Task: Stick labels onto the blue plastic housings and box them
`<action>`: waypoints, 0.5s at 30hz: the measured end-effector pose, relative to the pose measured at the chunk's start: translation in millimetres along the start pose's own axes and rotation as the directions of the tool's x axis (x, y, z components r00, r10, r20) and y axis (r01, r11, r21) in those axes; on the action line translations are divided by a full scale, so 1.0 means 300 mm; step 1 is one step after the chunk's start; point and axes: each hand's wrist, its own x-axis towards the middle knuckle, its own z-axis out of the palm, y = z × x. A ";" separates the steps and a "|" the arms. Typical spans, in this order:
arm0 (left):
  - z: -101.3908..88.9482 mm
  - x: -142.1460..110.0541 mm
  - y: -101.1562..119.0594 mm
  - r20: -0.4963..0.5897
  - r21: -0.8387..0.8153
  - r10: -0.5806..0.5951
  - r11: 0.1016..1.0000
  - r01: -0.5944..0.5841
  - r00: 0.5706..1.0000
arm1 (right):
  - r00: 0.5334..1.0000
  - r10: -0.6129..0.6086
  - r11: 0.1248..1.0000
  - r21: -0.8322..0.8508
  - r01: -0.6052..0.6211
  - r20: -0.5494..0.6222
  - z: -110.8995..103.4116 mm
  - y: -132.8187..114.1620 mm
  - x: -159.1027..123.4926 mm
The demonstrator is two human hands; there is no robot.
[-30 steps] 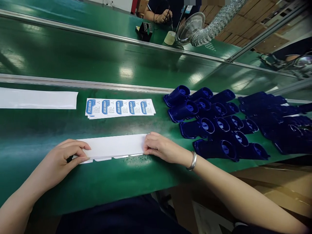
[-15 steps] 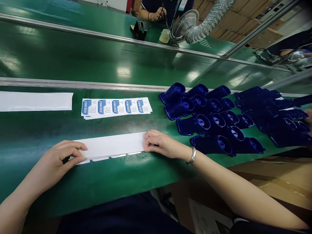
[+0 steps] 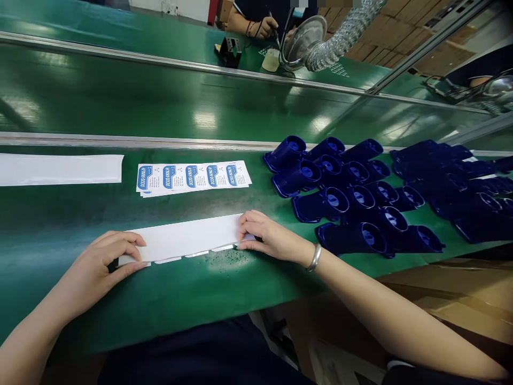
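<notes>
A long white strip of paper [image 3: 188,238] lies across the green work surface in front of me, its front edge showing lower layers with label-like tabs. My left hand [image 3: 106,262] pinches its left end between thumb and fingers. At the other end my right hand [image 3: 262,235], with a metal bangle on the wrist, is closed on the strip, fingers curled. Beyond it, a small stack of label sheets [image 3: 192,179] printed in blue and white lies slightly fanned. Whatever is printed on the underside of the held strip is hidden.
Rows of dark blue plastic housings [image 3: 324,203] stand to the right. Another white strip [image 3: 60,170] lies at the left. A metal rail [image 3: 160,141] runs behind. Across the bench a co-worker's hand [image 3: 266,27] holds a thin tool near a flexible duct [image 3: 340,48].
Both hands keep hold of the strip's ends, and the right end has tilted up slightly. The camera view has shifted a little. The co-worker's hand has moved slightly.
</notes>
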 end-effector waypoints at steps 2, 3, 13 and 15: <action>0.005 0.000 0.008 0.004 0.007 -0.008 1.000 0.008 1.000 | 1.000 0.004 1.000 0.002 -0.004 -0.023 0.009 0.006 -0.004; 0.006 0.002 0.015 0.007 0.003 -0.022 1.000 0.022 1.000 | 0.999 0.017 1.000 0.004 -0.017 -0.033 0.013 0.009 -0.002; -0.021 0.064 0.110 0.046 0.009 -0.318 0.948 0.318 0.947 | 0.940 0.340 0.939 -0.051 -0.339 0.019 -0.033 -0.047 0.049; -0.025 0.070 0.110 0.036 0.031 -0.327 0.945 0.326 0.944 | 0.932 0.363 0.930 -0.060 -0.362 0.018 -0.039 -0.055 0.052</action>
